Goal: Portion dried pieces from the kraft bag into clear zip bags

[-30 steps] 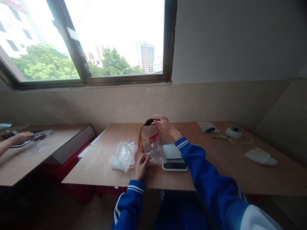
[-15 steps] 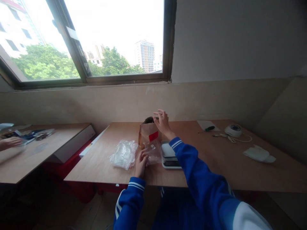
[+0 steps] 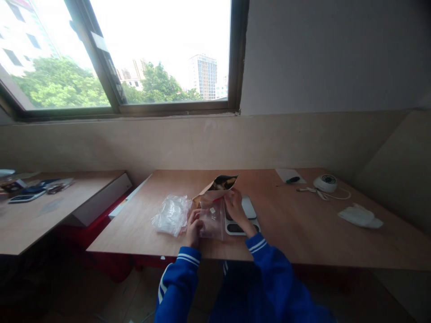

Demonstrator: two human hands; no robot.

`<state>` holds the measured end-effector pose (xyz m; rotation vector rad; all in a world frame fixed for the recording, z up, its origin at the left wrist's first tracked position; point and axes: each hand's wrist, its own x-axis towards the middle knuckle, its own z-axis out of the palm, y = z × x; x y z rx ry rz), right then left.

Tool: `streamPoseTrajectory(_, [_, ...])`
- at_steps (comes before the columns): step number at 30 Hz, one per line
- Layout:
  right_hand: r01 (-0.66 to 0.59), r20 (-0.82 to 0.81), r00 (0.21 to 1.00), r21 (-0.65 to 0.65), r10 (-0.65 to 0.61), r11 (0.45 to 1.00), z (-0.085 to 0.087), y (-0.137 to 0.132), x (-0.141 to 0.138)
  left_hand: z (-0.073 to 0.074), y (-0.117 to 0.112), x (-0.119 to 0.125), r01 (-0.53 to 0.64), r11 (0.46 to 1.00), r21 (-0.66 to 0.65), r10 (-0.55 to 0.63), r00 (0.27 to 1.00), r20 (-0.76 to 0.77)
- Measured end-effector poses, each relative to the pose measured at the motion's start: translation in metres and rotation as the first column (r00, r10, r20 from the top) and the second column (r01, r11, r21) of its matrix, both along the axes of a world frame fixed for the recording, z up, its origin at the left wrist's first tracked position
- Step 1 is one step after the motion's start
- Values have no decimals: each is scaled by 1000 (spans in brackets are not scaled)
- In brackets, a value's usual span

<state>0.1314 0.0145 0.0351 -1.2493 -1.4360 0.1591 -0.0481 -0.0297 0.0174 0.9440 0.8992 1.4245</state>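
Note:
Both hands hold a small clear zip bag [image 3: 212,218] upright near the front of the wooden table [image 3: 303,224]. My left hand [image 3: 193,226] grips its left edge; my right hand [image 3: 235,207] pinches its right top corner. Just behind it, a brown paper pouch [image 3: 215,189] leans to the right with its open mouth showing dark contents. A white digital scale [image 3: 245,216] lies under my right hand. To the left sits a pile of clear plastic bags [image 3: 170,215].
At the table's back right are a white round device with a cable [image 3: 325,183], a pen on a paper sheet [image 3: 291,177] and a folded white cloth [image 3: 359,216]. A second table [image 3: 50,211] at the left carries a phone and small items.
My right hand left the top of the brown pouch and came down to the clear zip bag. The pouch now tilts right. The other person's hand at the left table is gone.

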Motion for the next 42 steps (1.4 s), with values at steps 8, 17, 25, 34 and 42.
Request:
streamPoseTrajectory(8, [-89,149,986,91,75,992,52,24,-9,4,-2,0,18,998,-63,-16,1000,23])
streamPoseTrajectory(17, [-112,519,826,-233,221,966,118,81,-9,0,-1,0,73,996,-56,-74,997,-10])
streamPoseTrajectory(25, [-133,720,651,-201,238,971,144,67,-4,-2,0,-1,57,991,-120,-52,998,43])
streamPoseTrajectory(34, [23,647,761,49,-50,999,67,19,-4,-5,2,-5,36,995,-97,-33,999,40])
streamPoseTrajectory(42, [50,766,638,-152,86,987,44,24,-47,-8,5,-7,-33,998,-61,38,996,83])
